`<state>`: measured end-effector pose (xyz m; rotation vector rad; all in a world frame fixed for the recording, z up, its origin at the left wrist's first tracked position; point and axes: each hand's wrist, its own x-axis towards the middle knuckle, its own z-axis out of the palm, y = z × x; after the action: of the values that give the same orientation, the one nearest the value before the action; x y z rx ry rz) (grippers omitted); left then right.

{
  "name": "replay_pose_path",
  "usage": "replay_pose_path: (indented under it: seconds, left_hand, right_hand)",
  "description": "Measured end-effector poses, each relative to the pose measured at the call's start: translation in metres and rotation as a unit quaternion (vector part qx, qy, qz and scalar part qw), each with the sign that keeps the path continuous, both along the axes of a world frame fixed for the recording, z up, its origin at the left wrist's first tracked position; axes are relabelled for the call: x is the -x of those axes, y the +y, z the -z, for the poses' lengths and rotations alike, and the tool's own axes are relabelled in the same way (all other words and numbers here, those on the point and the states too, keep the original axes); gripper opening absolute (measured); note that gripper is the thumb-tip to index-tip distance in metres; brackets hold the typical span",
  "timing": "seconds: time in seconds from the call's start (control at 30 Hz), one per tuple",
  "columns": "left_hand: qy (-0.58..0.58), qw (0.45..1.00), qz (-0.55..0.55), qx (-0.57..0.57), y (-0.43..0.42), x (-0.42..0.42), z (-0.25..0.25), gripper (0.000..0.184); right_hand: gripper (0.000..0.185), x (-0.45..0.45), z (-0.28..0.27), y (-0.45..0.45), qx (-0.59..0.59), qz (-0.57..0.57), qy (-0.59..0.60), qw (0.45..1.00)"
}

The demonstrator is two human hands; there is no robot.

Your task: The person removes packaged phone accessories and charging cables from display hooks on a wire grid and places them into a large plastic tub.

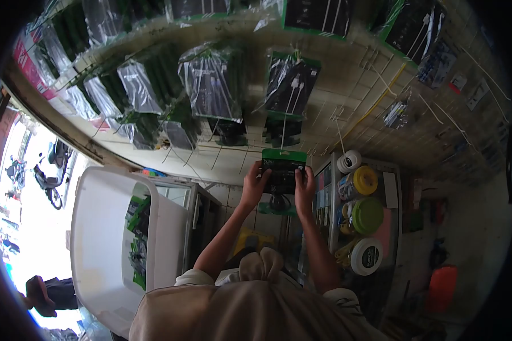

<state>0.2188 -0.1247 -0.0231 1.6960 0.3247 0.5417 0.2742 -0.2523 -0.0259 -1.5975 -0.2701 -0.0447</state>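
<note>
- Black with a green top strip, the hanging packet [282, 177] is upright at the centre of the view, held between both hands.
- The left hand [257, 181] is closed in a pinch on the packet's 9 o'clock edge, thumb across the front.
- The right hand [305, 184] pinches the 3 o'clock edge likewise, thumb on the front; how its fingers sit behind is hidden.
- A wire hook [284, 132] points down towards the packet's top from 12 o'clock; whether they touch, I cannot tell.
- Farther out at 12 o'clock, a bagged cable packet [292, 85] hangs on the wall grid; more bagged packets [213, 82] hang towards 11 o'clock.
- At 8 o'clock stands a white plastic tub [99, 244] with green-and-black packets [138, 216] inside.
- Between 3 and 5 o'clock, jars with yellow [365, 180], green [367, 216] and white lids [367, 257] line a display case [393, 196].
- Towards 9 o'clock, a motorcycle [50, 181] stands in bright light.
</note>
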Motion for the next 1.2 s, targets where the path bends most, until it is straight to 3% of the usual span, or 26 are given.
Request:
replay_pose_path:
  seconds: [0.3,0.5,0.67,0.83,0.9,1.03,1.13,1.2]
  left_hand:
    - [-0.046,0.992,-0.049,0.105,0.006,0.073,-0.014,0.020]
    - [-0.111,0.970,-0.145,0.160,0.051,0.137,-0.041,0.019]
    - [-0.145,0.939,-0.273,0.153,0.085,0.210,-0.066,0.020]
    - [-0.191,0.889,-0.415,0.032,0.115,0.299,-0.069,0.022]
    - [-0.199,0.874,-0.441,0.042,0.122,0.337,-0.069,0.025]
    - [-0.123,0.823,-0.555,0.005,0.144,0.405,-0.054,0.034]
    - [0.032,0.774,-0.632,-0.016,0.165,0.444,-0.027,0.038]
    - [0.058,0.765,-0.641,0.027,0.180,0.465,0.007,0.039]
  right_hand:
    - [0.013,0.058,-0.016,0.017,-0.057,-0.107,0.049,0.991]
    - [0.015,0.097,-0.053,0.076,-0.066,-0.261,0.058,0.961]
    - [0.013,0.144,-0.063,0.140,-0.091,-0.405,0.055,0.908]
    - [0.013,0.216,-0.078,0.210,-0.070,-0.526,0.047,0.846]
    - [0.016,0.246,-0.069,0.240,-0.069,-0.558,0.046,0.826]
    - [0.015,0.310,-0.066,0.298,-0.056,-0.632,0.012,0.773]
    - [0.014,0.351,-0.040,0.340,0.009,-0.674,-0.041,0.738]
    - [0.015,0.374,-0.015,0.363,0.076,-0.679,-0.094,0.724]
